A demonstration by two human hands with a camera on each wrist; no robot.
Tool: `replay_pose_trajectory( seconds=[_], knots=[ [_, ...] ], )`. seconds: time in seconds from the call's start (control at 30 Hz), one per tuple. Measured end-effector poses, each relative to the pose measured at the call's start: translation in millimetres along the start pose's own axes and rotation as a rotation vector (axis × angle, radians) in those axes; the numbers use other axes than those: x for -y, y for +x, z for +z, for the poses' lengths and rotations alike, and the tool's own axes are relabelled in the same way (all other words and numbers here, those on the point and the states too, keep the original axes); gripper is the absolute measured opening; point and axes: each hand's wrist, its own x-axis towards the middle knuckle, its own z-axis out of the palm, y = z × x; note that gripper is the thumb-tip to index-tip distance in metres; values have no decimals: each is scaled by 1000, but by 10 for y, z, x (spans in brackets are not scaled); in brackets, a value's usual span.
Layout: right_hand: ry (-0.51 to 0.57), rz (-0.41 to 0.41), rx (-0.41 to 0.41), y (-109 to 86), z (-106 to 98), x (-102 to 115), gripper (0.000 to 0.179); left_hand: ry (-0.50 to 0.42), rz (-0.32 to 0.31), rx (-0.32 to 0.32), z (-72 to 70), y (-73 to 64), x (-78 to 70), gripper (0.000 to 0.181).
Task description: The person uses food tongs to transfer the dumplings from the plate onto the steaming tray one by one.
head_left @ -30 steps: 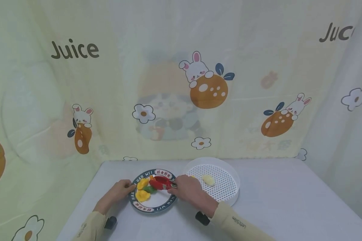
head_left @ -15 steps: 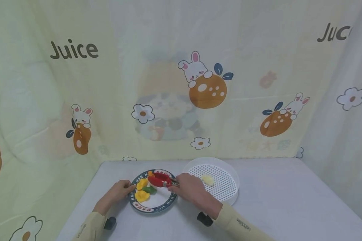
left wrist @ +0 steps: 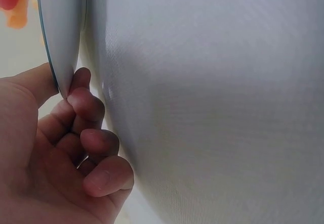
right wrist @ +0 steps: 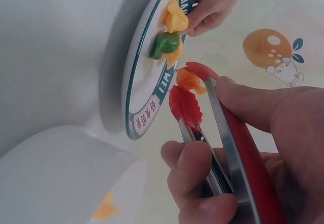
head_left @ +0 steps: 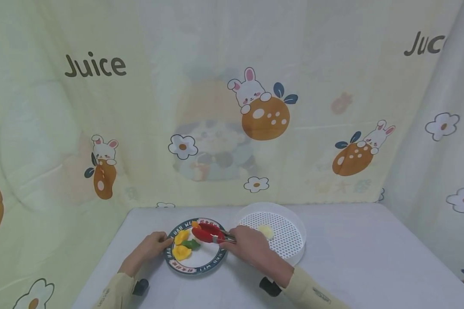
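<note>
My left hand (head_left: 154,244) pinches the left rim of a round plate (head_left: 201,270) with a dark patterned border, thumb on top and fingertips beneath in the left wrist view. Yellow dumpling-shaped pieces (head_left: 182,252) and a green dumpling-shaped piece (head_left: 191,244) lie on the plate's left side. In my right hand (head_left: 251,246) is a pair of metal tongs with red tips (right wrist: 185,105), gripped over the plate. An orange dumpling-shaped piece (right wrist: 190,80) shows at the tongs' spread tips; whether they squeeze it I cannot tell.
Right of the plate stands a round white tray (head_left: 302,234) with a perforated bottom. A pale yellow piece (head_left: 266,231) lies in it, partly behind my right hand. In the right wrist view, an orange-yellow piece (right wrist: 105,207) also shows by the tray. A printed curtain (head_left: 313,171) hangs behind the table.
My right hand and the tongs have shifted slightly right over the plate. The yellow piece at the tray's left is now hidden behind the hand. My left hand stays at the rim.
</note>
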Motion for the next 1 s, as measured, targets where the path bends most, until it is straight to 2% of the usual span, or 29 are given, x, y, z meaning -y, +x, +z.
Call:
replay_pose_trajectory(
  seconds=[0.27,0.63,1.0],
  knots=[
    [30,12,8,-65,-49,-61,34,1,3,-4,6,2,1,27],
    [10,15,1,-189,-94,-160,35,3,-17,-10,11,-10,-23,27],
    [-9,40,-10,-274,-137,-304,46,-4,-8,-10,7,-24,-10,27]
  ],
)
